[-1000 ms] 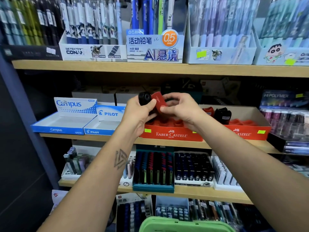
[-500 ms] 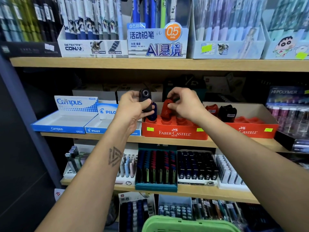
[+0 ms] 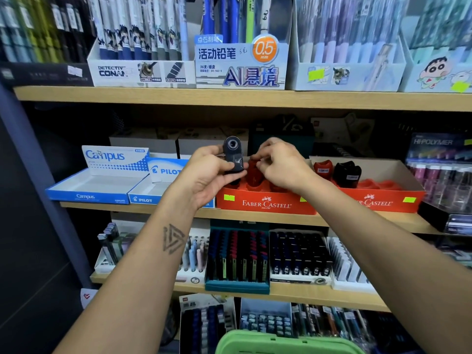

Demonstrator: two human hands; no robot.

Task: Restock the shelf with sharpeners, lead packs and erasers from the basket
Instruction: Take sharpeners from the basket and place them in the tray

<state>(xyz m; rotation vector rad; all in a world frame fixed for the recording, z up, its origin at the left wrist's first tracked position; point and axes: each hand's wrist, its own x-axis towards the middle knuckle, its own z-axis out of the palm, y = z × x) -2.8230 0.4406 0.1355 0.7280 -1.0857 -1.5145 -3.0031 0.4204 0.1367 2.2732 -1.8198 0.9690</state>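
My left hand [image 3: 207, 172] grips a dark sharpener [image 3: 233, 154] upright, its hole facing me, just above the left end of a red Faber-Castell tray [image 3: 265, 203] on the middle shelf. My right hand [image 3: 278, 164] pinches a red sharpener [image 3: 253, 172] that stands in that tray. A second red Faber-Castell tray [image 3: 375, 201] to the right holds a red sharpener [image 3: 323, 169] and a black sharpener [image 3: 347, 173]. The green basket [image 3: 283, 344] shows only its rim at the bottom edge.
Blue Campus box [image 3: 89, 186] and Pilot box [image 3: 153, 192] stand open left of the trays. Lead packs [image 3: 444, 180] fill the right end of the shelf. Pen displays line the shelf above, and pencil racks [image 3: 240, 259] sit on the one below.
My right hand has lowered the red sharpener into the left tray. My left hand holds the dark sharpener at about the same spot. The camera has moved closer to the shelf.
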